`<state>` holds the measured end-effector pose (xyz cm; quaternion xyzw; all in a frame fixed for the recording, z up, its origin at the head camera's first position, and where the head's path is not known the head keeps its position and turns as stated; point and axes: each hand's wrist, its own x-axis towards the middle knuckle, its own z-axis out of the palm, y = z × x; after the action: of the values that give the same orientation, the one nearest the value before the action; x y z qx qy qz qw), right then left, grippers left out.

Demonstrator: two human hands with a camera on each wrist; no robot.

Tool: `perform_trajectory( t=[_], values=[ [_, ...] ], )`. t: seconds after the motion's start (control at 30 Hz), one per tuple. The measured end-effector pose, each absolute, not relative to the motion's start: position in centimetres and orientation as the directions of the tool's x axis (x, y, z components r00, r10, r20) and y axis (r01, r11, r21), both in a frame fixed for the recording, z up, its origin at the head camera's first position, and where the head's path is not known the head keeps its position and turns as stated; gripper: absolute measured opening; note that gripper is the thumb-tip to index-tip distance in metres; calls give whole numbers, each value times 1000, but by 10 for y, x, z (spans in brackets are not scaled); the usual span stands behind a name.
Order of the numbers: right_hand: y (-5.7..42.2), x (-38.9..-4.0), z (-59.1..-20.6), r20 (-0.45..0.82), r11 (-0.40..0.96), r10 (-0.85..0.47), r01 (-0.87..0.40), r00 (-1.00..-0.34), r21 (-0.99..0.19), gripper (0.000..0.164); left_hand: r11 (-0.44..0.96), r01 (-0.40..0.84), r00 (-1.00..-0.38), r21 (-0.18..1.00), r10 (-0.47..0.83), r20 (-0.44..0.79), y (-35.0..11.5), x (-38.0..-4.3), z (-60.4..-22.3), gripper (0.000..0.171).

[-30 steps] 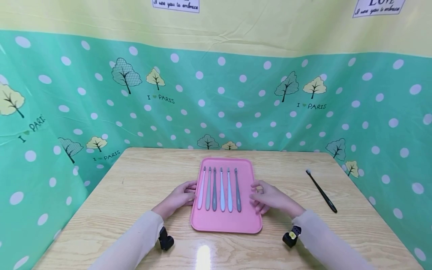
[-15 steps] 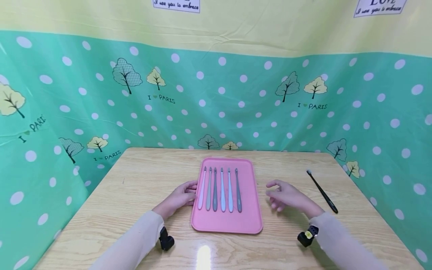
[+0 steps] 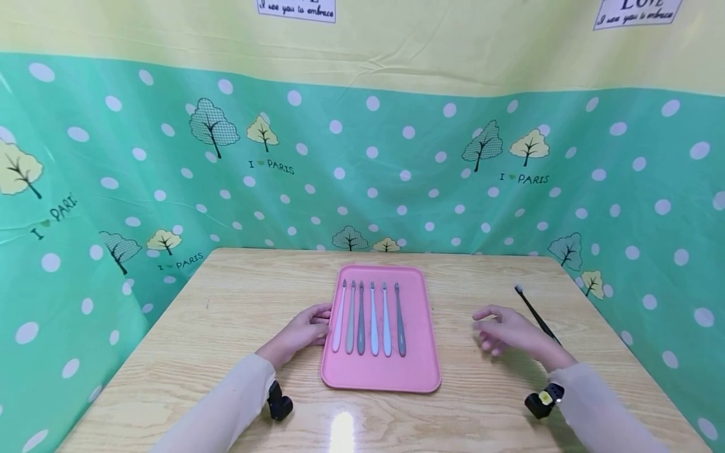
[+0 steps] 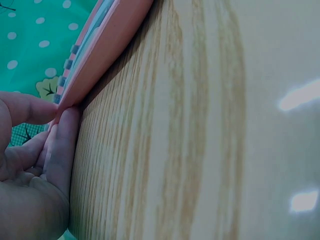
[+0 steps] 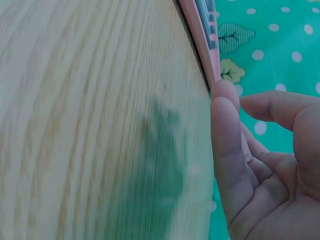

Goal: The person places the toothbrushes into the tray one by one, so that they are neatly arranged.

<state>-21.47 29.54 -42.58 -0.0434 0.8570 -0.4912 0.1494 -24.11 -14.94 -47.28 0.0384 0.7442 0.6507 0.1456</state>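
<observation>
A pink tray [image 3: 381, 375] lies near the middle of the table. On it several slim tools [image 3: 374, 327] in white and grey, with small dark forked tips like cuticle trimmers, lie side by side, tips away from me. My left hand [image 3: 302, 332] pinches the tray's left edge; the left wrist view has the thumb and fingers meeting at the rim [image 4: 107, 55]. Right of the tray, my right hand [image 3: 510, 330] hovers over the table, fingers loosely bent and holding nothing. Close beyond it lies a black slim tool [image 3: 531, 308] with a pale tip, its near end hidden by the hand.
The wooden table [image 3: 255, 277] ends at a green dotted curtain [image 3: 362, 176] that hangs behind and along both sides. Black wrist cameras hang under both sleeves, and light glares on the front of the table [image 3: 306, 434].
My right hand has left the tray's right edge and moved right across the table, now covering part of the black tool. The left hand, tray and tools have stayed put.
</observation>
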Motion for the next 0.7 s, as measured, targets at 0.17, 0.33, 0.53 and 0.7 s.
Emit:
perform_trajectory(
  t=[0.17, 0.33, 0.53, 0.7],
  values=[
    [309, -213, -426, -211, 524, -206, 74, -956, -848, 46, 152, -126, -954, 980, 252, -162, -150, -242, -474, 62],
    [320, -211, -426, -217, 526, -177, 94, -960, -845, 46, 151, -121, -955, 981, 253, -157, -150, -242, -475, 62],
    [335, -209, -424, -208, 519, -172, 91, -963, -850, 47, 154, -131, -955, 979, 245, -167, -149, -241, -473, 63],
    [347, -208, -424, -213, 511, -169, 99, -962, -854, 47, 151, -135, -956, 979, 240, -169, -149, -241, -473, 62]
  ],
)
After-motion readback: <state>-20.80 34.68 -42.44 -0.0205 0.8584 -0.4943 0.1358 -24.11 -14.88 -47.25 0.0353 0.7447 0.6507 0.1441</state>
